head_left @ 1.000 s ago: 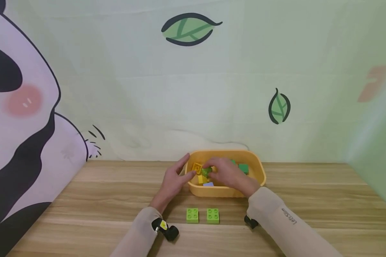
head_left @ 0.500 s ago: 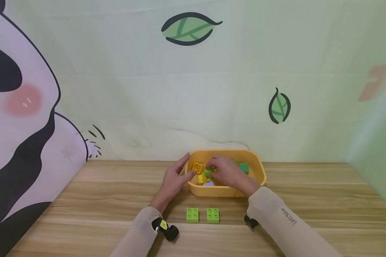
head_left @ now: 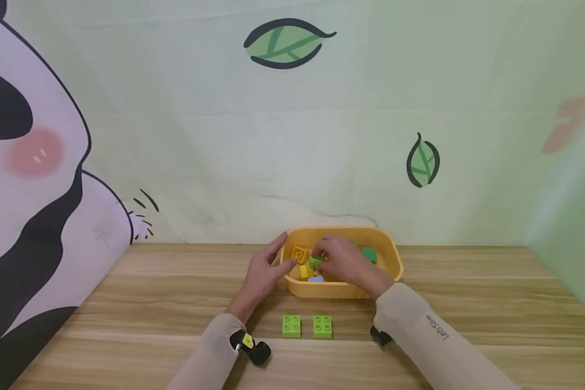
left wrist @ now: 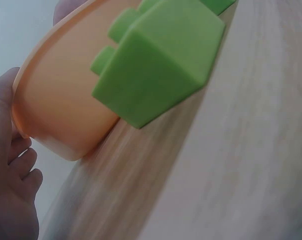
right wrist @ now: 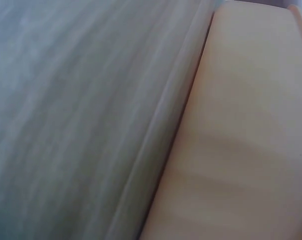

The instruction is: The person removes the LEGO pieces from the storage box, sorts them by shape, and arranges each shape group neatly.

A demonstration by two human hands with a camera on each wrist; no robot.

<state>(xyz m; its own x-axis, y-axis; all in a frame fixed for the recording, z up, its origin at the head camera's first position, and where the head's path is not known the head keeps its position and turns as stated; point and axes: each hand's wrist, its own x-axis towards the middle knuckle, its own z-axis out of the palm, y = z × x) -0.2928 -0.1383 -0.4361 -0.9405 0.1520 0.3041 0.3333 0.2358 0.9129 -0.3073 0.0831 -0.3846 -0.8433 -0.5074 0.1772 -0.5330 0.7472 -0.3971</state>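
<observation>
1 left hand (head_left: 264, 272) gripping orange bin (head_left: 322, 291), 1 right hand (head_left: 347, 261) pinching green brick (head_left: 314, 263), head view only

- One left hand (head_left: 261, 273), one right hand (head_left: 347, 262)
- Two wrist cameras (head_left: 256, 351) (head_left: 381, 336)
- One orange bin (head_left: 341, 291)
- Two lime bricks (head_left: 291, 327) (head_left: 323, 327) on one table (head_left: 175, 303)
- Inside the orange bin: one light-green brick (head_left: 315, 262), at least two yellow bricks (head_left: 299, 255) (head_left: 305, 272), one lavender brick (head_left: 316, 279), one dark-green brick (head_left: 369, 255) — plus one green sliver (head_left: 353, 245), mostly hidden
- Two whole printed leaves (head_left: 288, 44) (head_left: 423, 162), one printed panda (head_left: 39, 216)

Soft even light, pale glare on backdrop (head_left: 565, 184) at right, right wrist view dim, blurred
</observation>
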